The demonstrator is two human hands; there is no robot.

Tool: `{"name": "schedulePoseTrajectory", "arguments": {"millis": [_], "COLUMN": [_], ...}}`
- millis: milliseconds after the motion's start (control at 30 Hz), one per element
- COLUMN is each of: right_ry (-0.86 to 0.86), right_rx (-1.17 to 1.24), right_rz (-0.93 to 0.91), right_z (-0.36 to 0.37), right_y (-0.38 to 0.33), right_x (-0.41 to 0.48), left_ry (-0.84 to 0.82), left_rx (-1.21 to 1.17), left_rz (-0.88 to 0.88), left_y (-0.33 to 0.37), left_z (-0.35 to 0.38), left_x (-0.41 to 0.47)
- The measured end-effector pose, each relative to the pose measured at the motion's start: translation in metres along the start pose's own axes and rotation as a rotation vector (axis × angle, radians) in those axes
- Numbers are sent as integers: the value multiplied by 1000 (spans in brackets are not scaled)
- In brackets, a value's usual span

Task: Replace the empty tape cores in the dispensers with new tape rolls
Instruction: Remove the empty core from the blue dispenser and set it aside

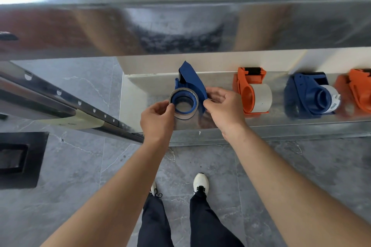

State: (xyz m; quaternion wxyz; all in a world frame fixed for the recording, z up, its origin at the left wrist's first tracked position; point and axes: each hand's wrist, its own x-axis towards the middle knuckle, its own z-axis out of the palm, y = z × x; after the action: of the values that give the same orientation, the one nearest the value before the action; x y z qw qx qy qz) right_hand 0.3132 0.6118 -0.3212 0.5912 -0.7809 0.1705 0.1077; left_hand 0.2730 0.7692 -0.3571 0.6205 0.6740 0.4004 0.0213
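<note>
Blue dispenser [190,84] in your two hands at a steel shelf [261,122], over grey floor tiles [80,166].
Your left hand [157,120] pinches the rim of the thin clear roll [183,102] seated on its blue hub; your right hand [222,104] pinches at the dispenser's right edge, what exactly it nips too small to tell. Nothing blocks either grip. To the right stand three more dispensers: an orange one [253,94] and a blue one [311,96], both carrying white rolls, then another orange [359,90] cut off by the frame. Four in all.
</note>
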Motion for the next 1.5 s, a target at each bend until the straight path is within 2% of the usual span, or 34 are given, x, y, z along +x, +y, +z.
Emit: {"name": "schedulePoseTrajectory", "arguments": {"millis": [533, 600, 700, 767, 867, 967, 1133, 1500], "right_ry": [96, 156, 294, 209, 9, -49, -85, -19], "right_rx": [-64, -148, -232, -282, -478, -603, -539, -331], "right_rz": [-55, -163, -507, -616, -507, -368, -174, -173], "right_z": [0, -1, -1, 4, 16, 26, 31, 14], "right_y": [2, -1, -11, -16, -19, -15, -8, -33], "right_x": [7, 1, -8, -12, -19, -21, -14, -27], "left_ry": [2, -3, -40, -57, -84, -144, -192, -135], "left_rx": [34, 23, -13, -28, -57, -123, -213, -297], "left_rz": [-16, -13, -8, -3, -14, -44, -107, -87], "left_y": [5, 6, 10, 11, 16, 22, 31, 47], "left_z": [-2, -3, -7, -10, -11, -10, -9, -14], "left_x": [-6, -6, -7, -7, -6, -8, -13, -32]}}
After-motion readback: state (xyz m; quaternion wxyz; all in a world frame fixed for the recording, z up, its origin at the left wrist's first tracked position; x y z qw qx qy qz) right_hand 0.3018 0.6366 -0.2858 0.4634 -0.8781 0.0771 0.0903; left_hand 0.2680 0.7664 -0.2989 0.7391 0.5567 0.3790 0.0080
